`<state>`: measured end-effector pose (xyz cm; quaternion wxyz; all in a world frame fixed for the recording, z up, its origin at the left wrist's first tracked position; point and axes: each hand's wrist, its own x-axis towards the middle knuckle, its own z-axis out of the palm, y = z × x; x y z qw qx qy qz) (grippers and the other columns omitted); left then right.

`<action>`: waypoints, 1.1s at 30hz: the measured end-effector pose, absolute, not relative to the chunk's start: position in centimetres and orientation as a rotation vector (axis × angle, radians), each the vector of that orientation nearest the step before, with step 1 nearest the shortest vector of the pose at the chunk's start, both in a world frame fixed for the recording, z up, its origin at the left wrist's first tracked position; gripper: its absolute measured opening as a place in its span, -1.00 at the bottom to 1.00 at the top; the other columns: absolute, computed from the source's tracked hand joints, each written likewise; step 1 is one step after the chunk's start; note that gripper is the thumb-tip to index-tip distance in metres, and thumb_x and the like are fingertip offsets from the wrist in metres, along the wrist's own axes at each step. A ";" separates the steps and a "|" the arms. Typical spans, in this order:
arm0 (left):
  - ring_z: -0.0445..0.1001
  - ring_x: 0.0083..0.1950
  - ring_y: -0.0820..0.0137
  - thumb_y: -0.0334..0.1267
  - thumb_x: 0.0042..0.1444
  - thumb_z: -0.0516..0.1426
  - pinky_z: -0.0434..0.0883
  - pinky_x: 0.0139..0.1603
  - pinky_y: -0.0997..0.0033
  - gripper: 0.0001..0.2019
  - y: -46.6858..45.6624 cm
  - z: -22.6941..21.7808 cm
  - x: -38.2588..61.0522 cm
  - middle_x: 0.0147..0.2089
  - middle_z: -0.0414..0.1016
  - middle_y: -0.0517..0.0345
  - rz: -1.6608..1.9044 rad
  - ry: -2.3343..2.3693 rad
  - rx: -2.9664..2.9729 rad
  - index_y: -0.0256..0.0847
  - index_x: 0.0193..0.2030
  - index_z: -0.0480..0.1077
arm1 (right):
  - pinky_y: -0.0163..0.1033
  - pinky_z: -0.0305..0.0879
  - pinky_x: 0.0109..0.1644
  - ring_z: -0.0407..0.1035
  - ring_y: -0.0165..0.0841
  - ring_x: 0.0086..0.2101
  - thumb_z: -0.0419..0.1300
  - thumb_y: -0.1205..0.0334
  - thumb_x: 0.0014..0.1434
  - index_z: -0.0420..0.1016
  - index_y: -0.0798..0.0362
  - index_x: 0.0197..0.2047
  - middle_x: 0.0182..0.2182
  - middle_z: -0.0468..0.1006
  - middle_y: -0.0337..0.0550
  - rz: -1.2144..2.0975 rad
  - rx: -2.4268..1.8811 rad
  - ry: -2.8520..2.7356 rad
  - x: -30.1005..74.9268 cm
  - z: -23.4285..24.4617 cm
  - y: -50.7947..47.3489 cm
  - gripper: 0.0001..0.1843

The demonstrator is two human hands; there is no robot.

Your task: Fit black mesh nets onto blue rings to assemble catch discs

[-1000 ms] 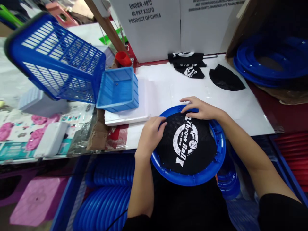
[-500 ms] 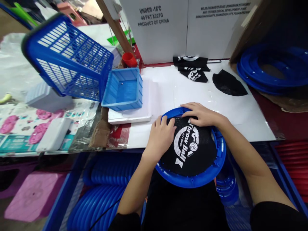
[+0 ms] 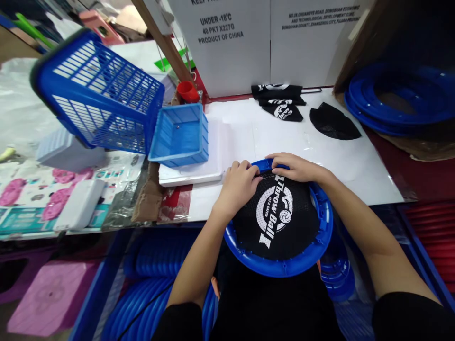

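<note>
A blue plastic ring (image 3: 284, 269) leans on the table's front edge against my body. Black mesh fabric (image 3: 302, 237) printed "Throw Ball" in white spans most of its inside, with a gap at the right. My left hand (image 3: 241, 183) is closed on the mesh at the ring's upper left, thumb and fingers bent together. At the top of the ring, my right hand (image 3: 294, 167) curls its fingers over the rim and the mesh edge. Small pegs stand along the rim. My fingers hide the fabric's upper edge.
Folded black mesh pieces (image 3: 280, 102) and a single mesh piece (image 3: 334, 122) lie at the back of the white table. Blue rings (image 3: 398, 111) are stacked at right. A light blue bin (image 3: 181, 135) and a blue basket (image 3: 103, 94) stand left. More blue rings (image 3: 159, 303) sit below.
My left hand has shifted slightly up and right along the rim, closer to my right hand, its fingers more tightly bent. My right fingers have curled in a little.
</note>
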<state>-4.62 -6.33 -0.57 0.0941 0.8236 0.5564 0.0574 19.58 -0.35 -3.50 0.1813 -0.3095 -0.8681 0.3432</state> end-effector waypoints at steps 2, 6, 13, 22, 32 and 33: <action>0.51 0.08 0.05 -0.27 0.40 0.23 0.47 0.15 0.04 -0.91 -5.3 -0.8 -5.5 -0.02 0.60 -0.06 0.331 1.566 2.339 -0.19 -0.07 0.58 | 0.25 0.30 0.39 0.39 0.01 0.32 0.15 0.01 0.44 0.48 -0.06 -0.15 0.07 0.65 0.06 1.013 -0.844 -2.415 19.6 -3.5 -0.2 -0.79; 0.57 -0.10 0.22 -0.34 0.33 0.24 0.49 0.09 0.16 -0.90 -3.9 -1.6 -6.7 -0.20 0.64 0.11 0.554 1.359 2.107 -0.15 -0.25 0.55 | 0.21 0.33 0.36 0.45 -0.01 0.26 0.18 -0.02 0.41 0.52 -0.05 -0.13 0.07 0.66 0.06 1.063 -0.835 -2.373 19.7 -3.3 -0.1 -0.76; 0.60 -0.12 0.25 -0.28 0.30 0.23 0.49 0.05 0.22 -0.90 -3.7 -3.7 -6.6 -0.20 0.69 0.12 0.776 1.356 1.792 -0.15 -0.25 0.58 | 0.13 0.35 0.36 0.53 -0.07 0.18 0.19 -0.03 0.39 0.57 -0.06 -0.13 0.13 0.69 -0.02 1.098 -0.961 -2.302 19.6 -2.9 -0.2 -0.75; 0.57 -0.22 0.30 -0.25 0.20 0.30 0.51 -0.09 0.27 -0.91 -2.1 -3.5 -7.3 -0.26 0.69 0.08 0.688 1.231 1.611 -0.20 -0.29 0.63 | 0.16 0.29 0.40 0.52 -0.04 0.22 0.22 -0.04 0.32 0.61 -0.03 -0.18 0.19 0.69 -0.02 1.258 -1.092 -2.154 19.4 -3.0 0.2 -0.72; 0.58 -0.25 0.35 -0.33 0.20 0.34 0.52 -0.08 0.26 -0.75 -3.1 -4.8 -7.0 -0.28 0.68 0.12 0.892 1.270 1.541 -0.18 0.03 0.64 | 0.12 0.39 0.33 0.56 -0.07 0.11 0.21 -0.01 0.33 0.63 -0.06 -0.21 0.12 0.72 -0.10 1.264 -1.120 -2.230 19.3 -3.5 1.4 -0.75; 0.58 -0.25 0.35 -0.34 0.20 0.34 0.52 -0.08 0.27 -0.76 -3.2 -4.8 -6.9 -0.28 0.68 0.12 0.904 1.280 1.545 -0.18 0.02 0.64 | 0.13 0.39 0.32 0.56 -0.07 0.10 0.21 0.00 0.32 0.64 -0.06 -0.20 0.11 0.72 -0.10 1.257 -1.134 -2.230 19.2 -3.4 1.4 -0.75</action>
